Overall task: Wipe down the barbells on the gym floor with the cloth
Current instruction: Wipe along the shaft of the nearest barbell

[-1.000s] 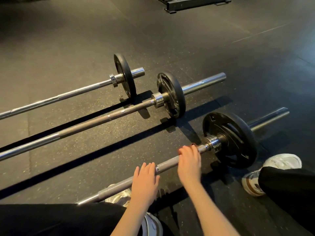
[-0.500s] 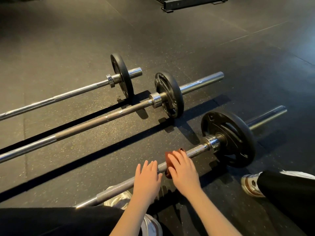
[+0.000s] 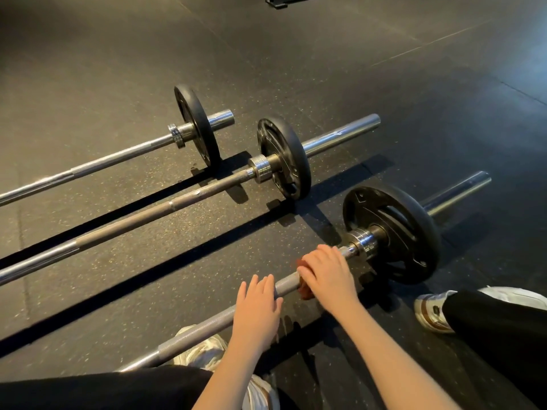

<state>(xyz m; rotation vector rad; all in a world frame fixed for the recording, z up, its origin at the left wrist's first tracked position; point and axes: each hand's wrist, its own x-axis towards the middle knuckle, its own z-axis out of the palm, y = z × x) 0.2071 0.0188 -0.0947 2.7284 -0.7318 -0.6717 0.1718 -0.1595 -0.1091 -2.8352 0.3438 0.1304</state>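
Observation:
Three barbells lie side by side on the dark rubber floor. The nearest barbell (image 3: 207, 328) runs from the bottom left up to a black plate (image 3: 393, 235). My right hand (image 3: 328, 272) curls over its shaft just left of the chrome collar, holding a reddish-brown cloth (image 3: 303, 287) wrapped round the bar; only a bit of the cloth shows under the fingers. My left hand (image 3: 257, 306) rests on the shaft a little further left, fingers straight. The middle barbell (image 3: 165, 207) and the far barbell (image 3: 118, 156) lie beyond, untouched.
My legs in black trousers and white sneakers (image 3: 432, 312) flank the near bar, one shoe (image 3: 201, 350) under the shaft. A black equipment base (image 3: 284, 1) stands at the far top edge. Open floor spreads behind and to the right of the barbells.
My right hand with the cloth slid left along the shaft and has now come back to the right, close to the collar. My left hand stays in place on the bar.

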